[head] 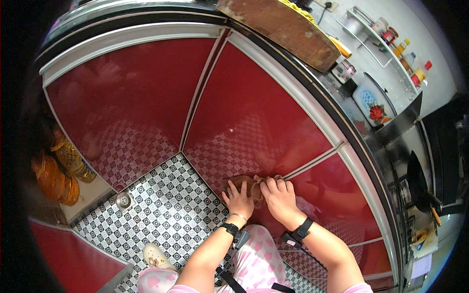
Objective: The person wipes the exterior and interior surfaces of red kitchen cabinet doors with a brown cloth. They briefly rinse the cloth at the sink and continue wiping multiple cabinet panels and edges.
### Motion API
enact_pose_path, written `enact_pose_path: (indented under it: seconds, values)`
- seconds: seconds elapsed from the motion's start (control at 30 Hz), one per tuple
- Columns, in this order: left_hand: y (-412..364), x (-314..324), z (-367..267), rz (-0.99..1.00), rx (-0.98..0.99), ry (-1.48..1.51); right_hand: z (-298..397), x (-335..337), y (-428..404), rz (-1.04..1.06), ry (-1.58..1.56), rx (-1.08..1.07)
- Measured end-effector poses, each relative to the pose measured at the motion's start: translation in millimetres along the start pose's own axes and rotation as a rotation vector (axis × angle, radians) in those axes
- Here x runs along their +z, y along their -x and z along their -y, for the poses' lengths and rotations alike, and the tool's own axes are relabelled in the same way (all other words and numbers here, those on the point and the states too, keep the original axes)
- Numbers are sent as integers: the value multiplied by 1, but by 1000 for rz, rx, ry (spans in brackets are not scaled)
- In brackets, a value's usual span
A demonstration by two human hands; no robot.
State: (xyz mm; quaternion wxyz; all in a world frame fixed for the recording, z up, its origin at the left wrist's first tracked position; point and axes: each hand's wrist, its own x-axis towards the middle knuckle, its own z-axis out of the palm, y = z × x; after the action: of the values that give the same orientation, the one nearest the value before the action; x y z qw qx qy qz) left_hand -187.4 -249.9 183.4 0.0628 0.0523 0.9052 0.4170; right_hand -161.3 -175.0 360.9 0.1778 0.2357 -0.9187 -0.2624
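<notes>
A brown cloth (257, 188) lies bunched against the lower part of a glossy red cabinet door (249, 110). Flat on the cloth's left part, my left hand (240, 203) presses with its fingers spread. My right hand (281, 200) has its fingers bent over the cloth's right end, close to the seam (311, 164) between two doors. Parts of the cloth are hidden under both hands.
Black-and-white patterned floor with a metal drain (124, 200) lies at left. Large plastic bottles (69, 157) stand in an open cabinet space. Above the doors, a counter holds a thick wooden board (282, 31), a floral enamel container (373, 100) and a wok (417, 186).
</notes>
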Motion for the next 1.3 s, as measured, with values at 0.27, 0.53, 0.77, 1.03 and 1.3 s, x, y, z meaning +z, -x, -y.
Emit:
enact_pose_path:
  seconds: [0.27,0.53,0.77,1.03,1.3]
  values:
    - [-98,-81,21,-277,226,338,-6,-4,-75,-246,-44,142]
    - [-56,14,62,53,2,308,23,34,-46,37,-49,-54]
    - [-69,20,67,163,3,178,27,36,-54,75,-83,-51]
    - [-123,-81,51,-180,178,257,14,15,-111,-127,-49,101]
    - [-47,9,104,180,-108,157,57,86,-113,493,269,-472]
